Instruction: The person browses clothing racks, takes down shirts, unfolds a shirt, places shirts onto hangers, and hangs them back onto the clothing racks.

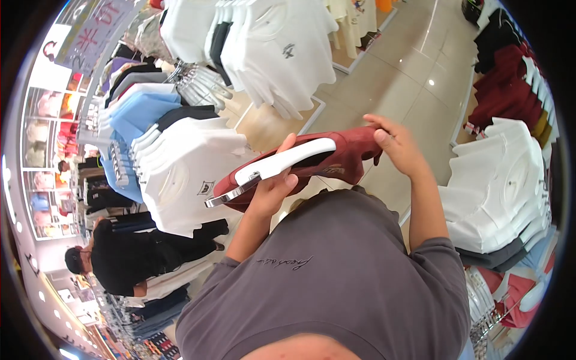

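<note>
A dark red garment (351, 157) is held sideways in front of my chest on a white hanger (294, 157). The hanger's flat metal hook (231, 193) points to the lower left. My left hand (271, 191) is closed around the hanger near its hook end and the bunched cloth, thumb on the near side. At the far end of the cloth, my right hand (401, 147) has its thumb and fingers on the garment's edge. Some right-hand fingers are slightly blurred or hidden behind the cloth.
White T-shirts (186, 174) hang close on the left, with more white shirts (276, 48) ahead. Another rack of white shirts (495, 186) stands at the right, near dark red clothes (507, 90). A person in black (129, 255) is at the left. Tiled floor (396, 78) runs between racks.
</note>
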